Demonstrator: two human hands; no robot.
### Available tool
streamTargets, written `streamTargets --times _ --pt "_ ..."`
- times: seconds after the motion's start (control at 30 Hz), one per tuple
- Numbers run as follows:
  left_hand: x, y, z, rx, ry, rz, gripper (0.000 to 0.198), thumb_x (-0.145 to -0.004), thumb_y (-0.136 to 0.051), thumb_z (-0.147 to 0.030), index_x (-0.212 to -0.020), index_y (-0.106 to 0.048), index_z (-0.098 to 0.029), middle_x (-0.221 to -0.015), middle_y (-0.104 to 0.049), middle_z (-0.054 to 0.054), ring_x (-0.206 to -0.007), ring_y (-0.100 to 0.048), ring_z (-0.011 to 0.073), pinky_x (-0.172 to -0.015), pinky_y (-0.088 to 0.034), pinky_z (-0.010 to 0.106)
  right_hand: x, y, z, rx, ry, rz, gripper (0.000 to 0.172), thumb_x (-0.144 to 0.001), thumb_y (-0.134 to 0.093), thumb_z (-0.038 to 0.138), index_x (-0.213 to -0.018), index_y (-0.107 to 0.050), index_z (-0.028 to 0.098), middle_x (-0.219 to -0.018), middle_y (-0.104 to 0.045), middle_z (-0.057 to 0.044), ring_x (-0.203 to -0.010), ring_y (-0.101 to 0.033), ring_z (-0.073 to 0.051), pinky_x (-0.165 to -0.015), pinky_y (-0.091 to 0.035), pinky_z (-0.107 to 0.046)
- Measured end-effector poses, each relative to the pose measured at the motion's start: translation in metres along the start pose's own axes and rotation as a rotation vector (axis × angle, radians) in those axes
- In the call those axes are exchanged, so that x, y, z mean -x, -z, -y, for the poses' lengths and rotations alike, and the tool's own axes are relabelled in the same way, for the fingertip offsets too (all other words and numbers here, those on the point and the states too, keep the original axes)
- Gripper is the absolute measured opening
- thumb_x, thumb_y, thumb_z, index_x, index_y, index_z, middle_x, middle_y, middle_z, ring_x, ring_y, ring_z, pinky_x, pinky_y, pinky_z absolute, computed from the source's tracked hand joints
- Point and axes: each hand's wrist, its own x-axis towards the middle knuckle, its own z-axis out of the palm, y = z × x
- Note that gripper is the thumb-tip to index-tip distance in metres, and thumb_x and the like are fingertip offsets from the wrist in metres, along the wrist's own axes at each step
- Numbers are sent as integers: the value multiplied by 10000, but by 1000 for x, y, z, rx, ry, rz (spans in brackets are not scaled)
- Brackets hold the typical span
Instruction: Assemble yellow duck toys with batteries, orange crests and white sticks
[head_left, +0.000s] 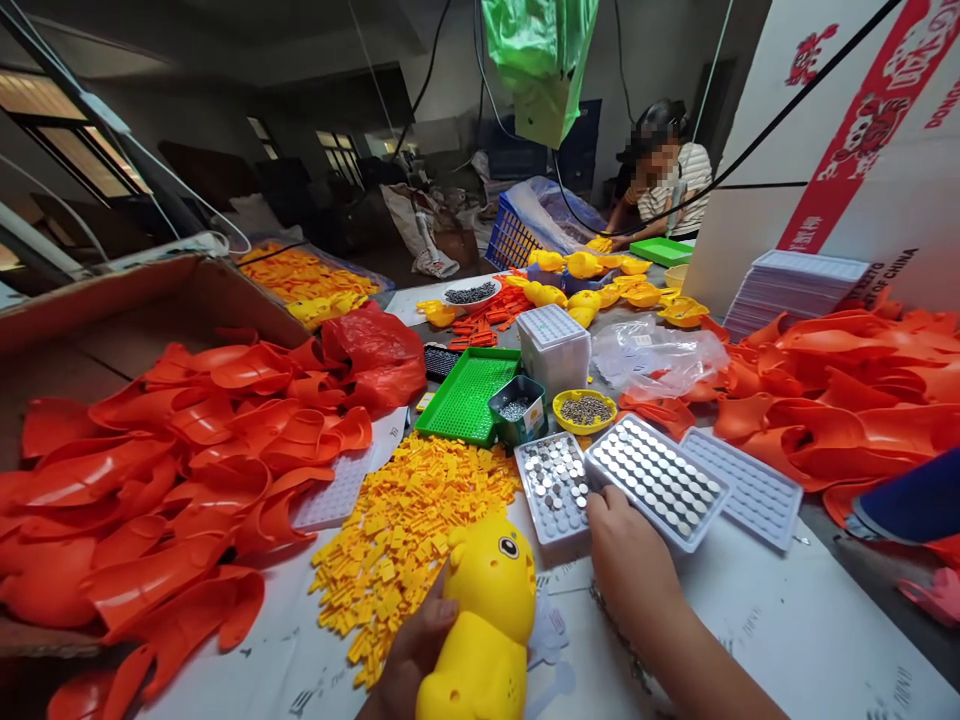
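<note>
A yellow plastic toy animal [487, 610] with a round black-and-white eye is tilted in front of me. My left hand [420, 640] is closed around its left side, the fingers partly hidden behind it. My right hand [626, 545] is at the right edge of a white tray of round button cells [555, 485], some of whose hollows are bare. Its fingers are curled in, and their tips are hidden from me. Touching that hand's far side is a fuller tray of shiny button cells [656, 480]. A heap of small yellow plastic parts [412, 520] lies left of the toy.
Red-orange plastic shells [195, 470] pile up at left, and more shells [847, 390] at right. Behind the trays stand a green basket [469, 395], a dark tin [517, 410], a yellow bowl of screws [585, 408] and stacked trays [555, 350]. A person [667, 180] sits at the back.
</note>
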Motion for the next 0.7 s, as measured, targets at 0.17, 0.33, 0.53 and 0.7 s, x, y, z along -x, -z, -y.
streamTargets --times 0.17,0.33,0.53,0.7 --pt "0 7 -6 -78 37 63 445 -674 -700 -486 -1038 -741 -232 -1024 -732 120 -875 -711 300 -787 -540 359 -2 -3 -1 3 3 -32 291 -789 -488 -94 -861 -628 151 -937 -644 -107 -802 -685 -207 -553 -407 -236" --pt "-2 9 -6 -94 8 145 470 -706 -680 -487 -1086 -723 -214 -1032 -730 140 -889 -711 302 -777 -553 356 -1 -1 2 -16 0 -64 301 -824 -448 -90 -859 -633 145 -915 -653 -116 -815 -689 -232 -546 -404 -250" --pt "-1 -6 -1 28 -7 279 454 -733 -650 -456 -1056 -733 -148 -922 -752 99 -847 -721 233 -674 -556 263 1 -5 1 -108 3 -67 290 -814 -440 -93 -857 -639 114 -937 -646 -161 -798 -678 -289 -526 -397 -283" --pt "-1 -7 -4 83 70 392 575 -734 -638 -497 -1124 -686 -79 -979 -738 130 -923 -709 238 -701 -559 267 -1 -8 -3 -288 33 -74 282 -823 -442 -85 -881 -658 86 -946 -666 -180 -894 -659 -303 -666 -485 -333"
